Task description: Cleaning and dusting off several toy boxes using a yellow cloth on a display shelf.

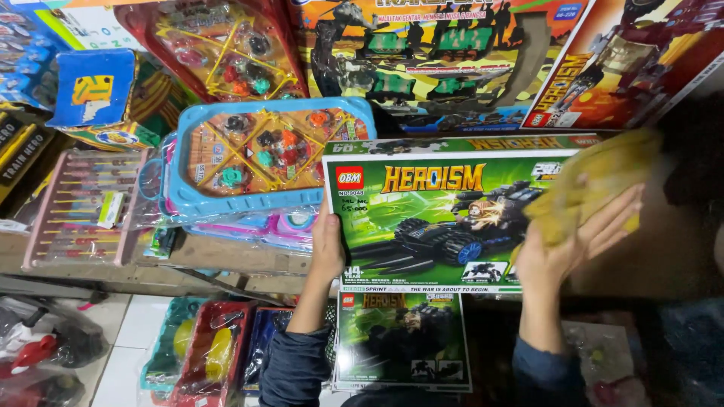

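The left hand (pixel 328 249) is gripping the left edge of a flat, glossy green cardboard toy box (pixel 430 226), fingers clenched around it, holding it above a smaller matching box (pixel 400 339). The right hand (pixel 573 241) is pressing a soft, blurred yellow cloth (pixel 596 181) flat against the box's right side, fingers spread. Beyond, a rounded blue plastic tray (pixel 264 154) is lying on the wooden shelf (pixel 226 260).
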